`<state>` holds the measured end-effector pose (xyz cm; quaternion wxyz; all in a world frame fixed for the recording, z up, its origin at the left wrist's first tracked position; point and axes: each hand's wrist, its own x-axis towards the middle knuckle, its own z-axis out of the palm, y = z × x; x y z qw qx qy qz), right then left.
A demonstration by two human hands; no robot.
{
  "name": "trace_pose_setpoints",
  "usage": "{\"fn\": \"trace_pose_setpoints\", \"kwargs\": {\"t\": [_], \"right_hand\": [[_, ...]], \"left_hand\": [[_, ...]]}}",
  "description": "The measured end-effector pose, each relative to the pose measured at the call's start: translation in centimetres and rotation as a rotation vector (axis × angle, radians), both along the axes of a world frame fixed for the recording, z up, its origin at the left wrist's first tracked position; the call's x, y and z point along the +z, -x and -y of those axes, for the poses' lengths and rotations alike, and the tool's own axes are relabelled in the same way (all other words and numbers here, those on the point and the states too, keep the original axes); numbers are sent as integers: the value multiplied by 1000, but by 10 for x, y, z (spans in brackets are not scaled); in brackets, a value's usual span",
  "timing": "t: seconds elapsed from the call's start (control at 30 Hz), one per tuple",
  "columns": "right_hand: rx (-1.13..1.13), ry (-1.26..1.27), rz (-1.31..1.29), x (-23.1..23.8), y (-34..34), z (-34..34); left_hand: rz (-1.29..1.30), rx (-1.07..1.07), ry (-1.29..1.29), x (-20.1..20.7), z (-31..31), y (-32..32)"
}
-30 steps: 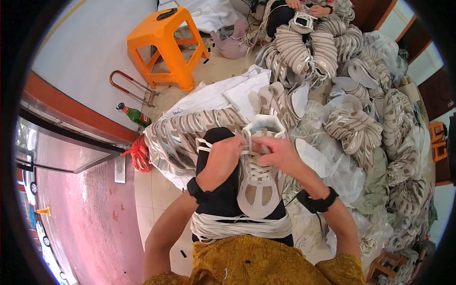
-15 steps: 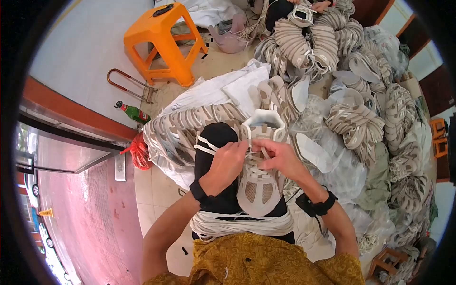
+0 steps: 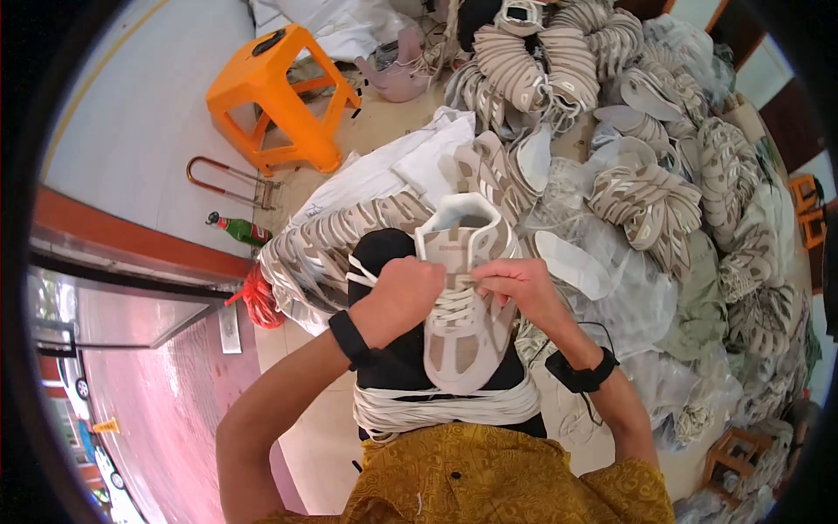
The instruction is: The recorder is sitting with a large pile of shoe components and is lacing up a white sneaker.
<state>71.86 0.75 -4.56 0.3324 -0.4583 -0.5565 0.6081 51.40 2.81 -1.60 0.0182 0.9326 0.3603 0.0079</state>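
Observation:
A beige and white sneaker (image 3: 463, 362) rests on my black-clad lap, its toe toward me and its opening away. White shoelace (image 3: 454, 306) criss-crosses its front. My left hand (image 3: 403, 295) is closed at the shoe's left side by the upper eyelets, fingertips partly hidden. A loose white lace end shows beyond it over my knee. My right hand (image 3: 522, 286) pinches the lace by the upper right eyelets, thumb and forefinger together. A bundle of white shoelaces (image 3: 445, 410) lies across my thighs.
Strung rows of beige shoe uppers (image 3: 349, 240) lie on white sacking ahead, with a big pile of uppers (image 3: 650, 210) and clear plastic at right. An orange stool (image 3: 279, 96), a green bottle (image 3: 240, 229) and a red plastic bag (image 3: 259, 297) stand left.
My left hand has shifted slightly left and down, and the fingertips have drawn apart. My right hand now pinches near the upper eyelets. The view has shifted a little.

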Motion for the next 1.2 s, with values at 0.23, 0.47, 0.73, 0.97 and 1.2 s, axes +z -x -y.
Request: {"fn": "trace_pose_setpoints", "kwargs": {"t": [0.23,0.47,0.73,0.97,1.2], "right_hand": [[-143,190,-181,7,-9,8],[-189,-164,70,-20,-13,13],[-112,-117,212,-25,-12,6],[-112,-17,281,-21,-10,-1],[75,-509,456,-32,-21,-14]], "left_hand": [[117,91,305,-11,-20,-4],[-8,-129,0,-1,-17,-15],[391,251,177,-15,-14,-36],[376,257,411,-24,-18,-50],[377,292,354,-22,-9,-57]]}}
